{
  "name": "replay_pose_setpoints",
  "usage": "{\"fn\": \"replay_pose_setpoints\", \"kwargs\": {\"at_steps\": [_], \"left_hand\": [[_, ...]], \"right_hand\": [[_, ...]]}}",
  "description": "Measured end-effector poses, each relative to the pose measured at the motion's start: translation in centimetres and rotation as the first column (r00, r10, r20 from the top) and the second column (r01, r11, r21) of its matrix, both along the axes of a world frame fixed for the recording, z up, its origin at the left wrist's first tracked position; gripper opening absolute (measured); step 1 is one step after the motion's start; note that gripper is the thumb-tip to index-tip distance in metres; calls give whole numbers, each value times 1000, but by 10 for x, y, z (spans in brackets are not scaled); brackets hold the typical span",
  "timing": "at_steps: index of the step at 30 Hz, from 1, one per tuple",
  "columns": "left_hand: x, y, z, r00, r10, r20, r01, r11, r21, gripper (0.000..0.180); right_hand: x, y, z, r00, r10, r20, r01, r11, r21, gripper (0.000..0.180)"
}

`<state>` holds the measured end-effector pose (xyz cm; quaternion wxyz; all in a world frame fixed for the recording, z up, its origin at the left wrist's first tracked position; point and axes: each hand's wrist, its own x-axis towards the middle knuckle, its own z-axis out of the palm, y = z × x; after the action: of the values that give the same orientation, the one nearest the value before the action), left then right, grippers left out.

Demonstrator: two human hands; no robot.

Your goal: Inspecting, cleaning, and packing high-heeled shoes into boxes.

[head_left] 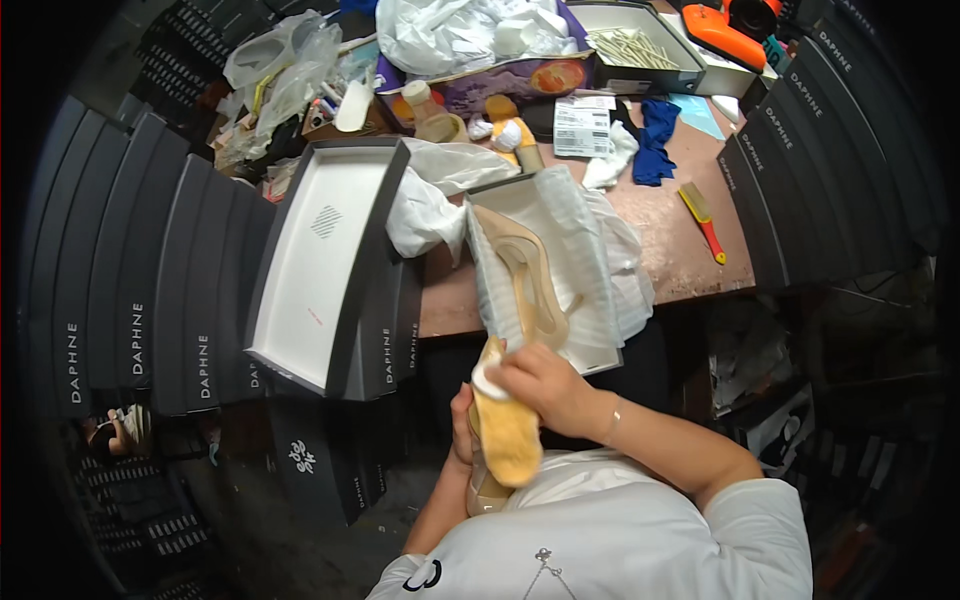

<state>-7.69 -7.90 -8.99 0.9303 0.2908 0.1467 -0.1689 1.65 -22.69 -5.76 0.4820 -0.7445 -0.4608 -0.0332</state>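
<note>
Close to my white shirt, my left hand (460,425) is closed around the side of a beige shoe (485,492). Much of that shoe is hidden behind a yellow fuzzy pad (512,440). Fingers bent, my right hand (545,388) grips a white wad (487,380) at the pad's upper end. Whether wad and pad are one piece I cannot tell. Just beyond my hands, a beige high-heeled pump (535,285) lies on its side in an open shoebox (600,358) lined with white tissue paper (585,260).
A box lid (300,270) leans left of the shoebox, among stacks of dark shoeboxes (180,290). More dark boxes (810,150) stand at right. On the table (680,240) lie a red-handled brush (703,222), a blue cloth (655,140), a bottle (430,110) and a box of sticks (635,55).
</note>
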Motion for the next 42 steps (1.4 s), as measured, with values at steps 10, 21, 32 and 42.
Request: {"fn": "replay_pose_setpoints", "kwargs": {"at_steps": [10,21,32,42], "left_hand": [[12,-6,-3,981,194,-1,-192,974,-123,78],[10,5,-8,978,173,118,-172,985,-20,85],[2,15,-17,999,-20,40,22,998,-56,100],[8,-10,10,960,280,-13,-279,959,43,82]], "right_hand": [[-5,-5,-8,998,-23,-54,24,1000,15,23],[-38,-1,6,956,293,1,-293,956,-33,26],[-33,11,12,986,164,-7,-164,986,-27,15],[-13,-15,10,989,124,84,-120,992,-49,16]]}}
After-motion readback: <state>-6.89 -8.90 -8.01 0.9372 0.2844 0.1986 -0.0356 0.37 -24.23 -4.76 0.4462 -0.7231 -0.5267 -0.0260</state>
